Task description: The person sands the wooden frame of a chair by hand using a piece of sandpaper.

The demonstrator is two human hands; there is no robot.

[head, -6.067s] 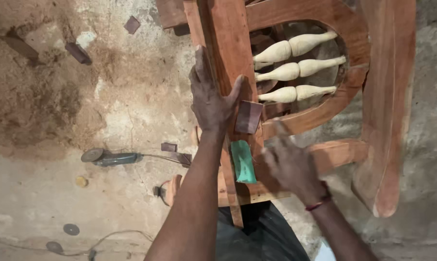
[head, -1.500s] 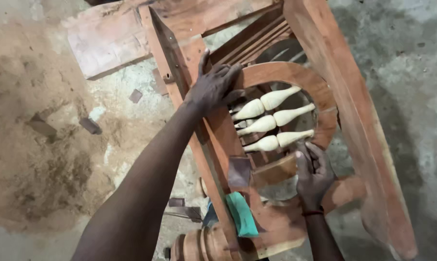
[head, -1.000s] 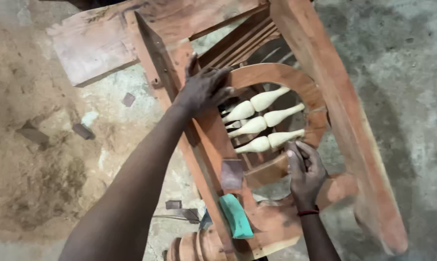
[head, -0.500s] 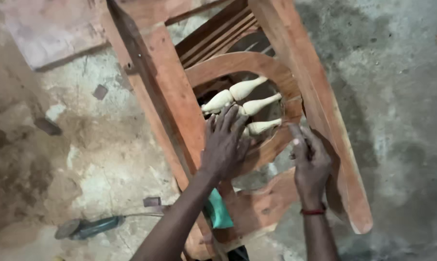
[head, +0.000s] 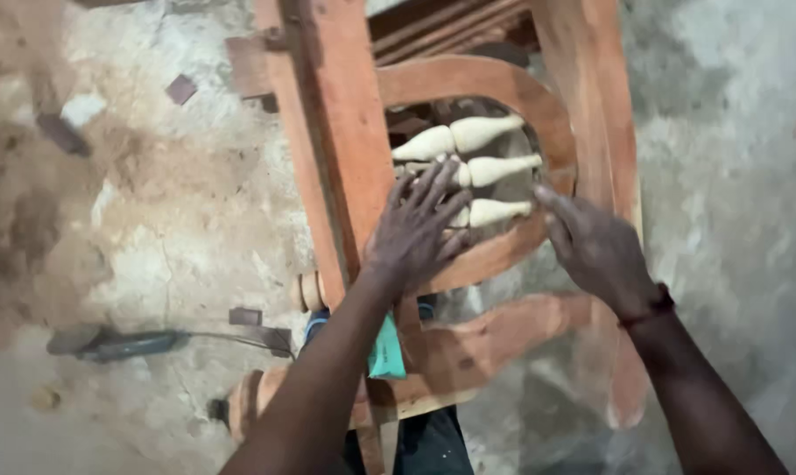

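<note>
Power tool (head: 116,343), wood offcuts (head: 182,88), dusty floor (head: 152,220).

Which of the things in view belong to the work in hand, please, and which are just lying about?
In hand: left hand and right hand on the reddish chair frame, by its pale spindles.
Lying about: power tool, wood offcuts, green cloth.

left hand (head: 416,230): now lies flat, fingers spread, at frame centre over the pale spindles (head: 468,167), down from the frame's upper rail | right hand (head: 596,246): opens flat, right of centre | power tool (head: 116,343): re-enters lower left
</note>
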